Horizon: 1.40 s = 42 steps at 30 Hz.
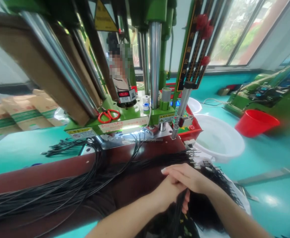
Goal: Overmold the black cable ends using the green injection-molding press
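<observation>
My left hand [168,191] is closed around a bundle of black cables [179,210] that hangs down in front of me. My right hand [188,177] lies over the left one, its fingers across the back of it; whether it grips any cable is hidden. Behind the hands, long black cables [157,162] with metal ends stretch over the dark red table [135,183]. More black cables [60,191] run off to the left. A few thin cables reach into the lit slot of the green machine.
Red-handled scissors [109,115] lie on the green machine [135,112]. A red control box [193,130] sits at its right. White basins [219,138] and a red bucket [255,123] stand farther right. Brown sacks [28,112] are at the left.
</observation>
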Each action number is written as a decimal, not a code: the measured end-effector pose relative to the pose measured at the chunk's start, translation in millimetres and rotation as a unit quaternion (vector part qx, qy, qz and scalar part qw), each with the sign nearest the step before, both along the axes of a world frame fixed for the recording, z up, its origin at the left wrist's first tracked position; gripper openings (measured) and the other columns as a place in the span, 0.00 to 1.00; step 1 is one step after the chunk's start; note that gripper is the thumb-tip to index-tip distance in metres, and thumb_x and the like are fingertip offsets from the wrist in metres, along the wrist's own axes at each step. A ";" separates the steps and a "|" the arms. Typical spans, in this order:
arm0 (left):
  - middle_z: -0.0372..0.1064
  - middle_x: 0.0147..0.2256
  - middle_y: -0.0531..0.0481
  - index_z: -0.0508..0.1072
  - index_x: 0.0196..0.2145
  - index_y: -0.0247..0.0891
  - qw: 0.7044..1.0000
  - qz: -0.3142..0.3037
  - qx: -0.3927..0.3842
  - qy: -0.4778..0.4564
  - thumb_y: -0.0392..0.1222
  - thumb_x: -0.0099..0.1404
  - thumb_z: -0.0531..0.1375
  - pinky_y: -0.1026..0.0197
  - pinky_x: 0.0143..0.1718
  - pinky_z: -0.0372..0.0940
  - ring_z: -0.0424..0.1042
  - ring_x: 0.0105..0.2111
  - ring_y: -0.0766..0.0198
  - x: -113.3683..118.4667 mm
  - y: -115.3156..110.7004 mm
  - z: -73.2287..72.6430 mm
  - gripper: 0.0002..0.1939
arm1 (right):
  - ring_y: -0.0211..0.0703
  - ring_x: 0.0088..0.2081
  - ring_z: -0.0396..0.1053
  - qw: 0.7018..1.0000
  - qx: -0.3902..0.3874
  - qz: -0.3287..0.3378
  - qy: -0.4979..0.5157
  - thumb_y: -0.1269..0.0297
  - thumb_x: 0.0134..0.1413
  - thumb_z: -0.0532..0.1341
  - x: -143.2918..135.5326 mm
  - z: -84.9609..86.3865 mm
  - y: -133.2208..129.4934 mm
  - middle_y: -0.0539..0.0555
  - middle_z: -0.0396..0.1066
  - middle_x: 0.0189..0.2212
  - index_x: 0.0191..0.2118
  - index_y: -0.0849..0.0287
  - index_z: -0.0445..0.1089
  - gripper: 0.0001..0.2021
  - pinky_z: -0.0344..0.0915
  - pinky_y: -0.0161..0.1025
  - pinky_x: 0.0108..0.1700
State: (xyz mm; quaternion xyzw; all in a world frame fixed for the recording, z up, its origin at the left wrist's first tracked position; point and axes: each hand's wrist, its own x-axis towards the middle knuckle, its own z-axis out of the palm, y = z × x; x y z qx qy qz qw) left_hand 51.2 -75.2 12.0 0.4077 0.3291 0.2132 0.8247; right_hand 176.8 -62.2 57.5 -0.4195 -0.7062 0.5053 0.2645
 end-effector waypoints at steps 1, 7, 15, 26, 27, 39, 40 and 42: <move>0.62 0.17 0.53 0.64 0.26 0.32 1.000 0.020 0.005 -0.002 0.54 0.53 0.57 0.64 0.13 0.60 0.62 0.13 0.69 0.0 -0.6 -2.5 0.18 | 0.46 0.39 0.70 1.000 -0.030 0.006 0.000 0.58 0.57 0.51 -5.7 -2.9 -0.3 0.54 0.70 0.44 0.44 0.54 0.72 0.16 0.69 0.35 0.31; 0.58 0.17 0.56 0.65 0.25 0.32 0.983 0.179 -0.021 -0.032 0.56 0.51 0.59 0.68 0.14 0.49 0.56 0.12 0.74 -19.8 6.8 -5.7 0.21 | 0.39 0.25 0.71 0.996 -0.065 0.010 -0.055 0.56 0.57 0.49 -29.5 -4.2 40.4 0.54 0.71 0.42 0.49 0.53 0.67 0.18 0.67 0.35 0.24; 0.59 0.22 0.56 0.62 0.28 0.34 0.938 0.310 -0.090 -0.126 0.50 0.52 0.62 0.66 0.22 0.56 0.59 0.20 0.73 -61.2 19.7 -11.5 0.17 | 0.52 0.50 0.61 0.883 0.249 -0.047 -0.395 0.80 0.50 0.49 -62.1 -39.0 131.7 0.66 0.66 0.45 0.50 0.67 0.62 0.20 0.55 0.47 0.51; 0.51 0.12 0.62 0.60 0.26 0.37 0.938 0.335 0.005 -0.084 0.52 0.51 0.61 0.68 0.15 0.49 0.49 0.12 0.76 -67.6 19.9 -17.2 0.18 | 0.42 0.30 0.67 0.913 0.143 0.031 -0.382 0.72 0.44 0.53 -53.6 -4.9 102.8 0.52 0.69 0.27 0.27 0.59 0.63 0.03 0.60 0.35 0.30; 0.50 0.12 0.63 0.60 0.26 0.37 0.940 0.333 0.012 -0.074 0.52 0.51 0.62 0.68 0.15 0.49 0.49 0.12 0.76 -66.9 20.5 -16.6 0.18 | 0.38 0.26 0.66 0.922 0.123 0.023 -0.366 0.72 0.44 0.51 -47.5 -5.8 92.0 0.50 0.67 0.24 0.28 0.59 0.62 0.05 0.60 0.34 0.27; 0.53 0.14 0.60 0.61 0.22 0.37 0.968 0.202 0.127 0.081 0.49 0.52 0.59 0.69 0.11 0.46 0.48 0.10 0.76 -35.1 21.1 -24.5 0.15 | 0.26 0.07 0.40 0.900 -0.248 -0.249 0.257 0.53 0.51 0.56 -28.7 -48.4 1.2 0.40 0.54 0.10 0.43 0.60 0.62 0.18 0.42 0.25 0.07; 0.53 0.14 0.60 0.60 0.21 0.37 0.968 0.199 0.129 0.085 0.49 0.52 0.59 0.69 0.10 0.46 0.48 0.10 0.76 -33.7 20.4 -24.8 0.15 | 0.26 0.07 0.41 0.898 -0.247 -0.251 0.265 0.53 0.51 0.56 -29.2 -48.1 1.5 0.40 0.53 0.10 0.44 0.60 0.63 0.18 0.43 0.25 0.07; 0.52 0.13 0.60 0.60 0.21 0.37 0.968 0.199 0.126 0.087 0.48 0.52 0.59 0.69 0.10 0.46 0.48 0.10 0.76 -32.2 19.5 -23.8 0.14 | 0.25 0.07 0.41 0.896 -0.246 -0.254 0.270 0.53 0.51 0.56 -29.4 -48.3 2.0 0.41 0.56 0.11 0.44 0.59 0.63 0.18 0.43 0.25 0.07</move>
